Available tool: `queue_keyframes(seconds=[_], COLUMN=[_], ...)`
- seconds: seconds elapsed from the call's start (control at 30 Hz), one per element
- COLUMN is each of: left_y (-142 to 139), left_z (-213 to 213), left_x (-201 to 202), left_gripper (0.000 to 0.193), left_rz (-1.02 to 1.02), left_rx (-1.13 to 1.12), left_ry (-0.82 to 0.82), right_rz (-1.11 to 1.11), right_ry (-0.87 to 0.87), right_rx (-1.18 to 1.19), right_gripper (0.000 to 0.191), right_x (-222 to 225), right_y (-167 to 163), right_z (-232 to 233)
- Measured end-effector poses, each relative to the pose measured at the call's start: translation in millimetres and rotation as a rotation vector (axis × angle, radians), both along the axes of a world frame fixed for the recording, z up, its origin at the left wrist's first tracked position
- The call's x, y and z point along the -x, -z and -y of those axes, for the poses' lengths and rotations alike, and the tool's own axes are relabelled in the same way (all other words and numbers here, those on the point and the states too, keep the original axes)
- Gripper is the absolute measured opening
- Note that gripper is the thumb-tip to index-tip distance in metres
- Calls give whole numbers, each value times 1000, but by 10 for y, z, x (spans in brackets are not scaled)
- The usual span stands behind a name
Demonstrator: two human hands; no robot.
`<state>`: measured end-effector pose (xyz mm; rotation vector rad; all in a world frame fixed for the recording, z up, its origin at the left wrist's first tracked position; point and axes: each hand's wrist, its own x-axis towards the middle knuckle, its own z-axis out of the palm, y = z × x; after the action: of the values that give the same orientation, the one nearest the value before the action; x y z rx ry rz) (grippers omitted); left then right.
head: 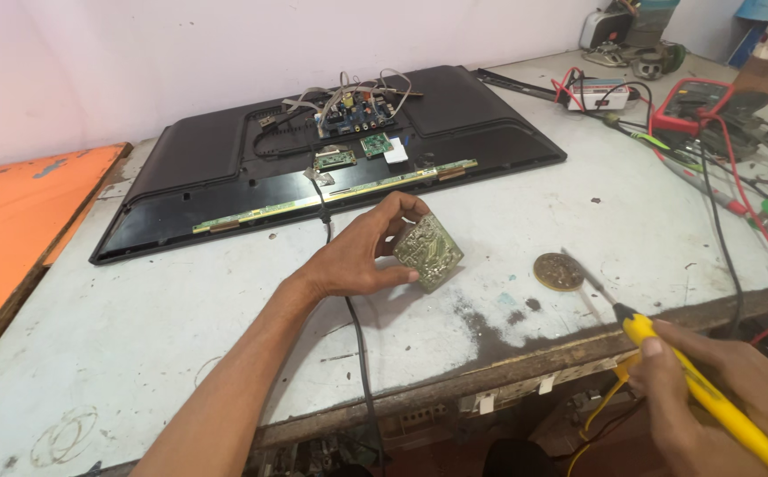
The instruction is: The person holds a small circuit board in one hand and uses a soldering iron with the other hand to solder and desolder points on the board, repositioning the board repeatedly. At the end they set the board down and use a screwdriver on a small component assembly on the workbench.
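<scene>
The left hand (357, 256) is gripping a small circuit board (428, 252) tilted above the bench. The right hand (720, 397) is closing around a yellow soldering iron (702, 389), its tip reaching toward a round tin (558, 271) between both hands.

Yellow soldering iron (711, 397), orange board (13, 221)

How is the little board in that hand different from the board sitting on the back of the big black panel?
The small circuit board is held tilted in the left hand, loose, with no wires. The blue board lies flat on the black panel with grey cables plugged in. The held one looks greenish-gold, the other blue. Both are small circuit boards.
</scene>
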<state>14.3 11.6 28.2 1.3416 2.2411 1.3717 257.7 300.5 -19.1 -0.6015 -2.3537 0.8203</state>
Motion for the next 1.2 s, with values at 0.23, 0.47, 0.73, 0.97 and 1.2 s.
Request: queue_keyframes(seconds=[0.23, 0.47, 0.73, 0.97, 1.2], left_y=[41, 13, 31, 80, 85], left_z=[-43, -29, -53, -84, -65], left_x=[-3, -43, -19, 4, 3], left_gripper=[77, 81, 71, 73, 73], left_rz=[-12, -26, -241, -199, -199], left_rx=[4, -14, 30, 68, 73], left_ry=[-9, 32, -1, -41, -34], right_rz=[352, -51, -298, -243, -243], right_ry=[-545, -349, -230, -207, -207], right_rx=[216, 2, 20, 66, 120], right_gripper=[37, 30, 21, 20, 19], right_x=[38, 53, -74, -96, -85], right_y=[813, 978, 409, 175, 232], right_z=[-253, 284, 868, 993, 1000])
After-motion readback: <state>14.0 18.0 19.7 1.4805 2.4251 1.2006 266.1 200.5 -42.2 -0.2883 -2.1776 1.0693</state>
